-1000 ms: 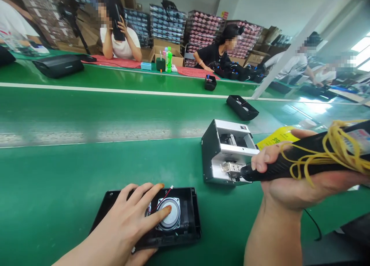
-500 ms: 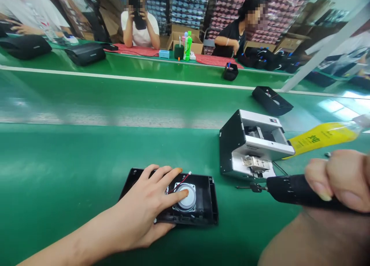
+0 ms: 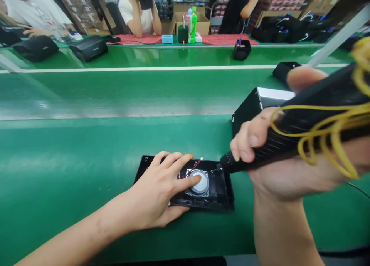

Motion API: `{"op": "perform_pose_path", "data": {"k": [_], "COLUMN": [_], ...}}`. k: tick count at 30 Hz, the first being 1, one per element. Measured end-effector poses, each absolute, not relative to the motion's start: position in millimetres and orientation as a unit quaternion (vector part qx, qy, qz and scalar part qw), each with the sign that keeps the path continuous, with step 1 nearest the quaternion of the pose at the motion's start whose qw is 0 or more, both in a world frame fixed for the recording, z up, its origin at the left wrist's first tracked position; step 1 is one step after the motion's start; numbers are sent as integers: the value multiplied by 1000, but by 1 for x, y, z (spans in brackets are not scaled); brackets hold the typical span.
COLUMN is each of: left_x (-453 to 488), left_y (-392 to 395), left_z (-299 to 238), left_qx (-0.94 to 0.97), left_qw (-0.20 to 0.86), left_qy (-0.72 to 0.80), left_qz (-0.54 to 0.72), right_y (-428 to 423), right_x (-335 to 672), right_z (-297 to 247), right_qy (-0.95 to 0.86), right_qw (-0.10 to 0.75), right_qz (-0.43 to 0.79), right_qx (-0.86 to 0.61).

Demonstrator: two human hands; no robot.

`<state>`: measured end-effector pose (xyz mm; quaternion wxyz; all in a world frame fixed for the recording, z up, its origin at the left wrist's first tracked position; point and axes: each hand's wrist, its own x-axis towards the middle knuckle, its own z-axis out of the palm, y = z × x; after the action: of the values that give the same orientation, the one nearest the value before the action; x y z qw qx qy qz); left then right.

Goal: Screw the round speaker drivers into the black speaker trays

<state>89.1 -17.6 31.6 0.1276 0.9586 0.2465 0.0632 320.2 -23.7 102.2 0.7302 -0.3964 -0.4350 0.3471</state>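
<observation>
My left hand [image 3: 156, 189] spans a black plastic speaker panel [image 3: 221, 191] on the green bench. Its thumb is at the near edge, its fingers stretch over the top, and the index fingertip presses on the round speaker driver [image 3: 202, 186]. A short red-and-black lead with a white plug [image 3: 201, 159] sticks up beside the driver. My right hand [image 3: 285, 179] is wrapped round a black electric screwdriver [image 3: 279, 148] with a coiled yellow cord [image 3: 337, 139]. The bit points left over the panel, close to the driver's upper right corner; whether it touches is unclear.
Behind the screwdriver stands a black and silver machine [image 3: 247, 112], partly hidden. A black housing [image 3: 283, 71] and a smaller black box [image 3: 242, 50] lie farther off. Black speakers [image 3: 89, 48], a green bottle [image 3: 193, 25] and several people are across the bench.
My right hand has brought the screwdriver left, from beside the machine to over the panel. My left hand keeps its hold. The view has shifted, so the panel appears farther right and higher.
</observation>
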Motion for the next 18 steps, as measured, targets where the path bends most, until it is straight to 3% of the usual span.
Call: {"op": "perform_pose_path", "data": {"k": [3,18], "left_x": [90,92], "left_y": [-18,-16], "left_z": [33,34], "left_qx": [959,962], "left_qw": [125,103], "left_qy": [247,247], "left_qz": [55,51], "right_y": [-17,-8], "right_x": [310,308], "right_z": [94,69], "right_qy": [-421,-437], "right_qw": [741,722], "right_qz": [396,410], "right_qx": [-342,-346]}}
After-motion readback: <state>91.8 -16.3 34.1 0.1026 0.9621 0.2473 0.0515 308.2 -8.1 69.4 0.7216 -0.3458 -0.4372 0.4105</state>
